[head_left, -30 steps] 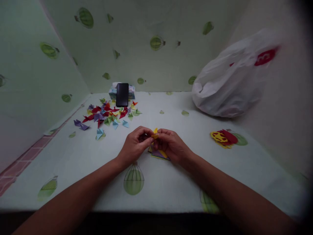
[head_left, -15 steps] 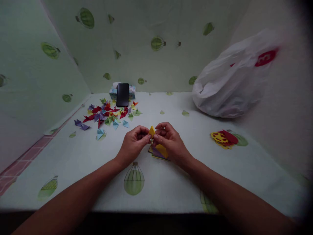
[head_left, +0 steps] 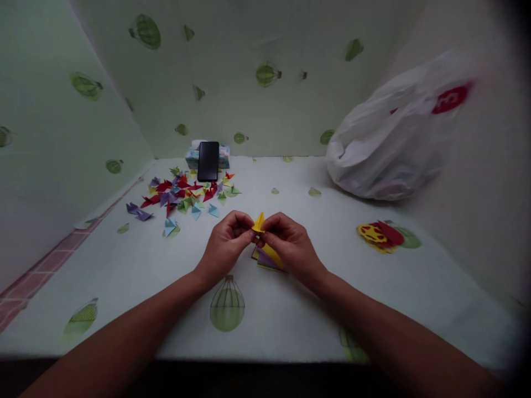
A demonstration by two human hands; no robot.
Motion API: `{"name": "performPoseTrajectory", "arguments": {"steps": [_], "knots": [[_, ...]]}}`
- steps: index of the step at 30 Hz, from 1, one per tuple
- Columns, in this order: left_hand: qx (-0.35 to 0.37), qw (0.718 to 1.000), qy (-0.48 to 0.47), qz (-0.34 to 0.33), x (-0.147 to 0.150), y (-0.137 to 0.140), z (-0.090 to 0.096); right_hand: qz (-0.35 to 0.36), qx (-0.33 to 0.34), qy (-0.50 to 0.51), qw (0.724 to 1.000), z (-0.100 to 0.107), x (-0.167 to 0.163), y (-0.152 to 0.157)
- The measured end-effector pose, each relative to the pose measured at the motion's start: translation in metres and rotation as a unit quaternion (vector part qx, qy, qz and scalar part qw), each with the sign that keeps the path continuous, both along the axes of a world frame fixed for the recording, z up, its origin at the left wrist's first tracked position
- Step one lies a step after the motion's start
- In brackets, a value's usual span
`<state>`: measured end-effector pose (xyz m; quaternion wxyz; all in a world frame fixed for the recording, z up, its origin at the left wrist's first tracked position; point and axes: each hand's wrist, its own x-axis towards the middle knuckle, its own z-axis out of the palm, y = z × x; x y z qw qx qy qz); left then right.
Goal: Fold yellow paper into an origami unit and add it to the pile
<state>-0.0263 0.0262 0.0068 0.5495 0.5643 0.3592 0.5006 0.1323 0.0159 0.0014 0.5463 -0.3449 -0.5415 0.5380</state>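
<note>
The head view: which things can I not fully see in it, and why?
In the head view:
Yellow folded paper: sides partly hidden by the left hand and right hand.
Paper stack: right part covered by the right hand.
Tissue box: middle hidden behind the phone.
White bag: contents not identifiable through its plastic.

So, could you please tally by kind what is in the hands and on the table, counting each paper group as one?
Yellow folded paper, held between the left hand and right hand: 1
Paper groups (scattered folded pieces, paper stack, red-and-yellow cutouts): 3
Phone: 1
Tissue box: 1
Plastic bag: 1
Total: 7
</note>
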Motion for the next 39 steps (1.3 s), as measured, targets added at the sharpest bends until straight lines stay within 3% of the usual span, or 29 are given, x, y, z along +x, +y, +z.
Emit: {"name": "performPoseTrajectory", "arguments": {"steps": [8,12,18,24,29,39], "knots": [[-0.035,0.998,-0.047,0.015,0.0009,-0.0017,-0.0005,-0.036,0.062,-0.075,0.995,0.0004,0.0016,-0.0013],[-0.034,0.999,-0.025,0.031,0.0017,-0.0015,0.0003,-0.047,0.098,-0.135,0.985,-0.0016,0.0026,-0.0011],[-0.006,0.998,0.008,0.064,0.0012,0.0012,-0.0012,-0.039,0.012,-0.052,0.998,0.0018,0.004,0.0],[0.024,0.998,0.044,0.048,0.001,0.0002,-0.0002,-0.022,-0.057,-0.085,0.994,0.0004,0.007,0.0032],[-0.04,0.998,0.033,0.021,0.0,0.0027,-0.0021,-0.052,-0.025,-0.125,0.99,0.0008,0.0067,0.0031],[-0.065,0.997,0.037,-0.014,-0.0011,0.0007,-0.0013,-0.055,-0.009,-0.148,0.987,0.0018,0.0045,0.0031]]}}
